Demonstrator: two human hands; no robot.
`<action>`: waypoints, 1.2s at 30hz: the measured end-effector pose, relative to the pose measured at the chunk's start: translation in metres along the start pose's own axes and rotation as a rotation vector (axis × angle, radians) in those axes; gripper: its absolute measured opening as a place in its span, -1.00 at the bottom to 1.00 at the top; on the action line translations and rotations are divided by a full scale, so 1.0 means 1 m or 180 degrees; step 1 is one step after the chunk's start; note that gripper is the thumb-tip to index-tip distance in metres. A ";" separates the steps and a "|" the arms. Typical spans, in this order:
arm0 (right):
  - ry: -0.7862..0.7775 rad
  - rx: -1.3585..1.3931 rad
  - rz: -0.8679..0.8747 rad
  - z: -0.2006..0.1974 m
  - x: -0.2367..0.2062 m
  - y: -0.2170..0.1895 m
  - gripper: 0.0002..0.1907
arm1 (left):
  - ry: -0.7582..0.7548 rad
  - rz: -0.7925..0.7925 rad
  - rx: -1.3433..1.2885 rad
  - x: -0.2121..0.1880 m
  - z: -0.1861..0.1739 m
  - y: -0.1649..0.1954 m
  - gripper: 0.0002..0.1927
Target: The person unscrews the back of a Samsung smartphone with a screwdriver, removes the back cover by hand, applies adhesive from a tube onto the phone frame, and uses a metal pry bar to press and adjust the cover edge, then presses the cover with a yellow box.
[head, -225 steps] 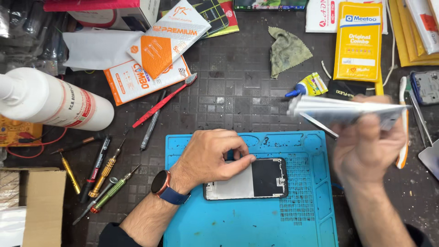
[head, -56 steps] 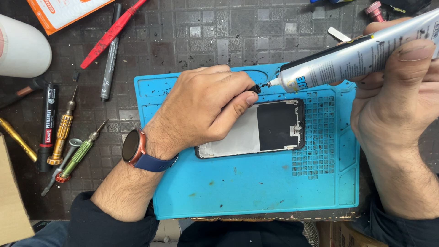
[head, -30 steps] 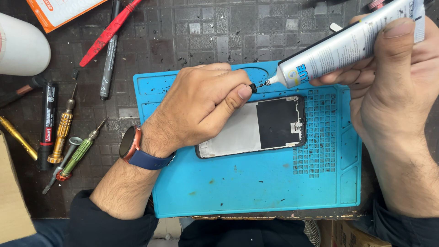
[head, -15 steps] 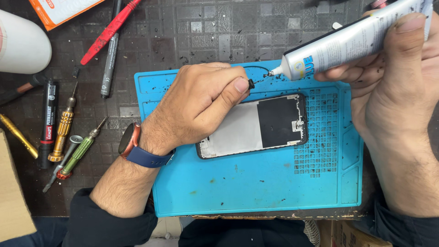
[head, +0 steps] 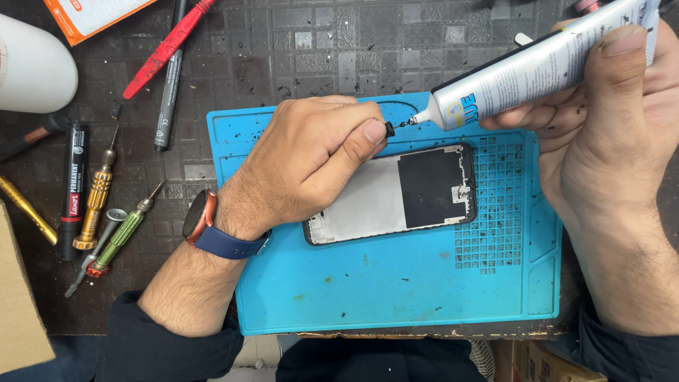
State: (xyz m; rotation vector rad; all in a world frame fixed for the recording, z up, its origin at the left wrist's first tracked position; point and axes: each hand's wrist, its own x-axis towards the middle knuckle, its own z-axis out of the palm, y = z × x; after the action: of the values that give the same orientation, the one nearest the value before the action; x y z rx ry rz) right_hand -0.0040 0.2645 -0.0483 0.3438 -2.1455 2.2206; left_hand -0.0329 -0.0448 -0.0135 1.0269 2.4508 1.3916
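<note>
My left hand (head: pixel 311 159) rests on the blue work mat (head: pixel 396 283), covering the left end of a phone screen panel (head: pixel 417 191) that lies back side up. Its thumb and fingers pinch a small black cap (head: pixel 390 129) just above the panel's top edge. My right hand (head: pixel 608 134) grips a white and silver glue tube (head: pixel 530 67), tilted down to the left. The tube's thin nozzle (head: pixel 417 119) is a short way from the black cap, with a thin strand between them.
Left of the mat lie screwdrivers (head: pixel 99 194), a black marker (head: pixel 71 184), a grey pen (head: pixel 168 85) and a red tool (head: pixel 166 49). A white bottle (head: pixel 32 64) sits at the upper left, a cardboard box (head: pixel 21 304) at the lower left.
The glue tube came from the right to above the panel. The cap came off the nozzle in my left fingers, and the nozzle now stands apart from it.
</note>
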 end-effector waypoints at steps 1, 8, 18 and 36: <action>0.0016 0.0028 0.0019 0.000 -0.001 0.000 -0.53 | 0.0002 -0.0006 0.0003 0.000 0.001 0.000 -0.65; 0.0046 0.0029 0.0034 0.000 -0.001 0.001 -0.52 | -0.0006 0.0033 0.0026 -0.001 -0.001 -0.001 -0.64; 0.0056 0.0050 0.0022 0.001 -0.002 0.002 -0.52 | -0.0018 0.0030 0.0055 -0.001 0.000 -0.002 -0.63; -0.0029 -0.0043 -0.0094 -0.004 -0.005 0.007 -0.52 | -0.0018 -0.0010 0.0037 0.000 0.001 -0.003 -0.66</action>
State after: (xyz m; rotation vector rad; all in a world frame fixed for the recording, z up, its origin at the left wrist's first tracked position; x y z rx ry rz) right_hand -0.0012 0.2683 -0.0558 0.3830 -2.1446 2.1922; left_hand -0.0343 -0.0449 -0.0165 1.0275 2.4583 1.3731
